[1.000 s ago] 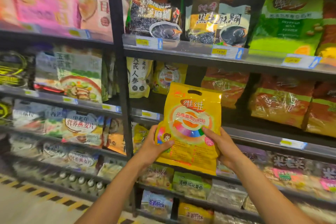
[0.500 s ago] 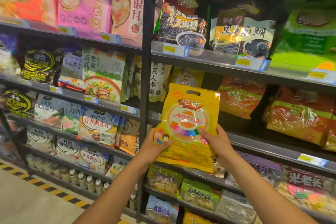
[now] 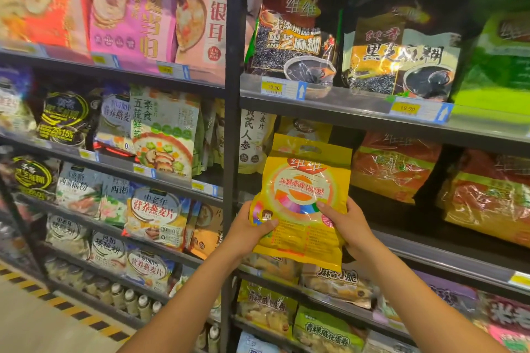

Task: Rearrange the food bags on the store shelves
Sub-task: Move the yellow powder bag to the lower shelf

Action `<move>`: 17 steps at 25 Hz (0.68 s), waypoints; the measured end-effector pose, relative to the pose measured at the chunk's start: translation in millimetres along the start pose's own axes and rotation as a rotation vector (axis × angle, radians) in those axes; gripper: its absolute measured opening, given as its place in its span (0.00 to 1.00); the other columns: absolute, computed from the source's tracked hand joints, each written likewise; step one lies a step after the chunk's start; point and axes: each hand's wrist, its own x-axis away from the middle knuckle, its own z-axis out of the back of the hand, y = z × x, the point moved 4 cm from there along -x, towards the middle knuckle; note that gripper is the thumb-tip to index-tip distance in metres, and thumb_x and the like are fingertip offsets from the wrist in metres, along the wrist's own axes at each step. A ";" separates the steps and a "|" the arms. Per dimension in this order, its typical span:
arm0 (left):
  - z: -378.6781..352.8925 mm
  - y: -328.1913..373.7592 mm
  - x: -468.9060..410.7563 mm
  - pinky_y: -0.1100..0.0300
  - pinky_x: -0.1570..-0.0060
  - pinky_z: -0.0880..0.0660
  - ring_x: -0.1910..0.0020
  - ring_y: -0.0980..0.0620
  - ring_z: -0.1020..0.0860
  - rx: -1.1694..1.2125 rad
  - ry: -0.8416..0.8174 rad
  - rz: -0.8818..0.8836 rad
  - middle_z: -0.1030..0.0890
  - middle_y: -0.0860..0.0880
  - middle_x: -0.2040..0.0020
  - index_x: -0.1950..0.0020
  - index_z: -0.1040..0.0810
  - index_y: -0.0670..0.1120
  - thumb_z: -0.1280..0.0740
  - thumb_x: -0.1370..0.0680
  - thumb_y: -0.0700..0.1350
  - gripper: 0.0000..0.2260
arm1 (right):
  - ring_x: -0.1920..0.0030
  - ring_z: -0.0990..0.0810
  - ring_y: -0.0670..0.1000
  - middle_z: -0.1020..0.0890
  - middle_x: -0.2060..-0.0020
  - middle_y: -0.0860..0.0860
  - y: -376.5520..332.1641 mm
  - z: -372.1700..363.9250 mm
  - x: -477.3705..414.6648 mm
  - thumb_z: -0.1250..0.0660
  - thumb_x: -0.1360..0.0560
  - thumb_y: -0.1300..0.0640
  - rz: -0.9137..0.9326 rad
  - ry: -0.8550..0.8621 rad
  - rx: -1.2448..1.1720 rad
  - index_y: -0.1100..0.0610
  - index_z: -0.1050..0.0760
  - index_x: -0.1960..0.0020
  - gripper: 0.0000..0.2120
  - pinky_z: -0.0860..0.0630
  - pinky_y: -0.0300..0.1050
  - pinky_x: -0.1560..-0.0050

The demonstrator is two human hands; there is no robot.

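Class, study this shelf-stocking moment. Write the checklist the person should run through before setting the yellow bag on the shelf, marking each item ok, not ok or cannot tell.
1. Grip: the left hand and right hand hold the yellow bag by its lower sides: ok.
2. Bag upright, printed front facing out: ok.
3. Free slot on the shelf behind it: hidden by the bag itself: cannot tell.
4. Red bag on the right stands apart from the held bag: ok.
5. Back of the bag undamaged: hidden: cannot tell.
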 end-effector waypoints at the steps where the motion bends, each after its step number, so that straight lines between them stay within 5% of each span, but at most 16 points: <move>1: -0.5 1.9 -8.8 0.69 0.57 0.21 0.45 0.57 0.17 -0.008 0.006 -0.003 0.16 0.52 0.42 0.33 0.26 0.53 0.24 0.22 0.45 0.20 | 0.45 0.12 0.56 0.14 0.41 0.53 -1.0 0.5 -8.8 0.24 0.25 0.54 -0.006 -0.004 -0.007 0.52 0.25 0.32 0.23 0.17 0.62 0.42; 7: -8.9 11.2 -73.3 0.49 0.37 0.20 0.39 0.50 0.18 -0.047 -0.002 0.034 0.17 0.49 0.38 0.33 0.26 0.51 0.23 0.23 0.47 0.21 | 0.50 0.11 0.56 0.12 0.48 0.55 -5.7 14.1 -71.9 0.24 0.24 0.52 -0.061 0.014 0.004 0.55 0.23 0.36 0.19 0.15 0.57 0.49; 10: -15.2 22.4 -108.7 0.50 0.38 0.21 0.42 0.51 0.19 -0.160 0.015 0.029 0.18 0.49 0.39 0.36 0.25 0.51 0.22 0.24 0.50 0.20 | 0.50 0.12 0.58 0.11 0.51 0.57 -10.3 22.5 -106.5 0.22 0.26 0.52 -0.096 0.063 0.020 0.59 0.20 0.40 0.19 0.18 0.59 0.41; 14: -16.0 27.7 -159.1 0.49 0.40 0.21 0.42 0.47 0.19 -0.285 0.087 0.086 0.18 0.48 0.42 0.37 0.24 0.48 0.22 0.28 0.57 0.25 | 0.39 0.17 0.58 0.15 0.40 0.52 -22.9 23.7 -151.9 0.20 0.30 0.46 -0.026 0.036 0.035 0.45 0.23 0.40 0.21 0.25 0.64 0.32; 17: -18.3 23.8 -198.1 0.49 0.40 0.21 0.41 0.42 0.20 -0.363 0.139 0.128 0.18 0.44 0.41 0.36 0.21 0.49 0.24 0.33 0.66 0.32 | 0.41 0.15 0.57 0.13 0.44 0.53 -22.1 21.1 -183.9 0.20 0.34 0.45 -0.036 -0.006 -0.002 0.45 0.21 0.40 0.24 0.24 0.65 0.33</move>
